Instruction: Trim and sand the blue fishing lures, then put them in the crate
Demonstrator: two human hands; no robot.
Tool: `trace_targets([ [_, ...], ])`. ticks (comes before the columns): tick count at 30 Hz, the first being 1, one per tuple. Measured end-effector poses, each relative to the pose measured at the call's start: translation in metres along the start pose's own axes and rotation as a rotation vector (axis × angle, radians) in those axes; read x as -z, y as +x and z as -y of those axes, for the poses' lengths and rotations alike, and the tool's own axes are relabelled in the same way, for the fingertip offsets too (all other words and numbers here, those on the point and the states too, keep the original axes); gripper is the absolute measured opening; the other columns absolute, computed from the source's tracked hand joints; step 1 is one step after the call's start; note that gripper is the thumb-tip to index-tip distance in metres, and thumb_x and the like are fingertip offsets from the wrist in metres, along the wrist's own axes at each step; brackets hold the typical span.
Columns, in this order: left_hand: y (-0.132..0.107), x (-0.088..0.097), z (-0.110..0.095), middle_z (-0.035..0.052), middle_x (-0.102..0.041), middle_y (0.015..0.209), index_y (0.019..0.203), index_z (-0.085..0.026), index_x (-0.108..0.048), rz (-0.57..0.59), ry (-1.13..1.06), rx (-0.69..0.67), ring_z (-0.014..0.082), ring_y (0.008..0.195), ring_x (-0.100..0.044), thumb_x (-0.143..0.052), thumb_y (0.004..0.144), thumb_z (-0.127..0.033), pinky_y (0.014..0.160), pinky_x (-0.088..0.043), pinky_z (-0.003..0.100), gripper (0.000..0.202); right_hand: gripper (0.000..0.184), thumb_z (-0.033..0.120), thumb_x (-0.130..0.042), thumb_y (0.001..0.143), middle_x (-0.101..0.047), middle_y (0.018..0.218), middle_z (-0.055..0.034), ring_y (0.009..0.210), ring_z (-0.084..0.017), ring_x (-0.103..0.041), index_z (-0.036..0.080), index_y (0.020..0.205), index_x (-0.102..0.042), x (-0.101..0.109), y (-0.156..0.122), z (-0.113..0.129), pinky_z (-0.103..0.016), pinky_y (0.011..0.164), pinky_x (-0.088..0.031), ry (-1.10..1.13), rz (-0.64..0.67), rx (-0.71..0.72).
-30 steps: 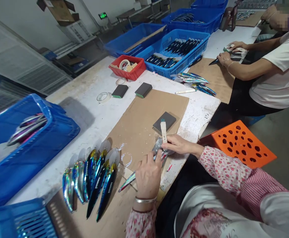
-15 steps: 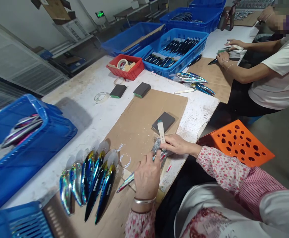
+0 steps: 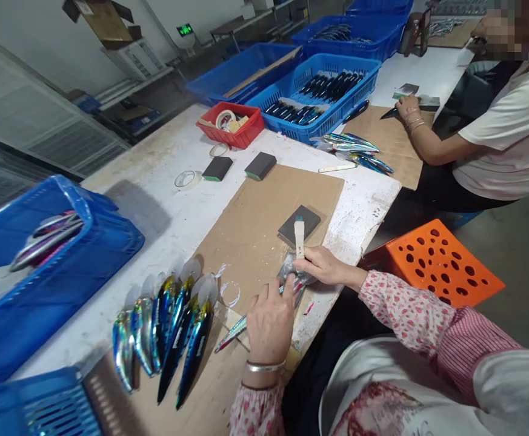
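Note:
My left hand [image 3: 269,315] is closed around a fishing lure [image 3: 232,334], pressing it down near the table's front edge. The lure has a shiny blue body with a red-tipped tail, and much of it is hidden under my fingers. My right hand [image 3: 321,265] grips a flat tool with a pale, wrapped-looking handle [image 3: 299,236]; its working end is hidden at the lure's clear lip. Just beyond the handle lies a dark grey sanding block [image 3: 307,223]. Several blue-black and silver lures [image 3: 194,357] with clear lips rest in a row to the left of my left hand.
Cardboard [image 3: 250,221] covers part of the white table. Blue crates [image 3: 96,260] of lures stand left and at the back, near a red tray [image 3: 246,133] with tape rolls. An orange perforated stool [image 3: 446,260] is at right. A co-worker's hand [image 3: 408,106] rests on a dark lure.
The pale-handled tool has tilted slightly to the right in my right hand. My left hand stays on the lure. One of the co-worker's hands has drawn back from their work.

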State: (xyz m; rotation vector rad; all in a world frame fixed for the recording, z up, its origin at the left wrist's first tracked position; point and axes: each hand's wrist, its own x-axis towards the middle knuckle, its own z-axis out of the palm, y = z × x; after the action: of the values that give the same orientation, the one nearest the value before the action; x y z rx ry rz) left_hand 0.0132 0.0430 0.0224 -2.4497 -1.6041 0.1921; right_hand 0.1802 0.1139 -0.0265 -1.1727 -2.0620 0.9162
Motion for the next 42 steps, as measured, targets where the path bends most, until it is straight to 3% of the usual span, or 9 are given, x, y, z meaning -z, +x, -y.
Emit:
trace_targets([
  [4, 0.0001, 0.0008, -0.0001, 0.0075, -0.061, 0.101, 0.125, -0.025, -0.054, -0.008, 0.021, -0.003, 0.0208, 0.082, -0.056, -0.042, 0.092, -0.028, 0.067, -0.041, 0.033, 0.035, 0.027, 0.035, -0.045, 0.095, -0.046, 0.066, 0.0032, 0.058, -0.01, -0.04, 0.017, 0.076, -0.049, 0.0073, 0.003, -0.0003, -0.02, 0.056, -0.027, 0.109, 0.111, -0.01],
  [13, 0.0021, 0.0042, 0.0006, 0.0076, -0.061, 0.1, 0.124, -0.025, -0.055, 0.016, 0.041, -0.01, 0.0199, 0.082, -0.057, -0.042, 0.092, -0.027, 0.067, -0.041, 0.032, 0.035, 0.027, 0.036, -0.045, 0.095, -0.048, 0.069, 0.0026, 0.062, -0.01, -0.043, 0.016, 0.078, -0.051, 0.0099, 0.0069, -0.0045, -0.02, 0.06, -0.029, 0.101, 0.185, 0.042],
  [29, 0.0029, 0.0055, 0.0006, 0.0063, -0.061, 0.098, 0.122, -0.025, -0.055, 0.02, 0.021, -0.006, 0.0206, 0.081, -0.058, -0.042, 0.093, -0.028, 0.065, -0.041, 0.033, 0.033, 0.026, 0.036, -0.045, 0.097, -0.056, 0.074, -0.0021, 0.069, -0.015, -0.05, 0.017, 0.08, -0.051, 0.0031, 0.0029, 0.0029, -0.024, 0.061, -0.027, -0.167, 0.059, 0.08],
  [34, 0.002, 0.0054, 0.0002, 0.0066, -0.061, 0.098, 0.123, -0.025, -0.055, 0.028, 0.025, -0.003, 0.0206, 0.082, -0.058, -0.043, 0.092, -0.029, 0.067, -0.042, 0.032, 0.034, 0.024, 0.034, -0.046, 0.096, -0.053, 0.071, -0.0001, 0.064, -0.013, -0.047, 0.017, 0.081, -0.051, 0.0002, 0.0004, 0.0024, -0.023, 0.059, -0.027, -0.074, -0.006, 0.003],
  [37, 0.0019, 0.0063, -0.0002, 0.0067, -0.062, 0.098, 0.123, -0.025, -0.056, 0.021, 0.036, -0.01, 0.0206, 0.082, -0.058, -0.041, 0.093, -0.028, 0.066, -0.042, 0.032, 0.034, 0.026, 0.035, -0.046, 0.096, -0.049, 0.066, 0.0026, 0.059, -0.01, -0.043, 0.017, 0.078, -0.052, 0.0027, 0.0012, -0.0003, -0.021, 0.056, -0.027, 0.057, 0.045, -0.053],
  [42, 0.0026, 0.0068, -0.0005, 0.006, -0.062, 0.097, 0.123, -0.026, -0.056, 0.033, 0.04, -0.007, 0.0212, 0.082, -0.058, -0.043, 0.092, -0.027, 0.067, -0.042, 0.033, 0.034, 0.026, 0.035, -0.047, 0.095, -0.049, 0.069, 0.0025, 0.061, -0.01, -0.043, 0.016, 0.077, -0.052, 0.0069, 0.0041, -0.0027, -0.02, 0.059, -0.029, 0.087, 0.135, -0.002],
])
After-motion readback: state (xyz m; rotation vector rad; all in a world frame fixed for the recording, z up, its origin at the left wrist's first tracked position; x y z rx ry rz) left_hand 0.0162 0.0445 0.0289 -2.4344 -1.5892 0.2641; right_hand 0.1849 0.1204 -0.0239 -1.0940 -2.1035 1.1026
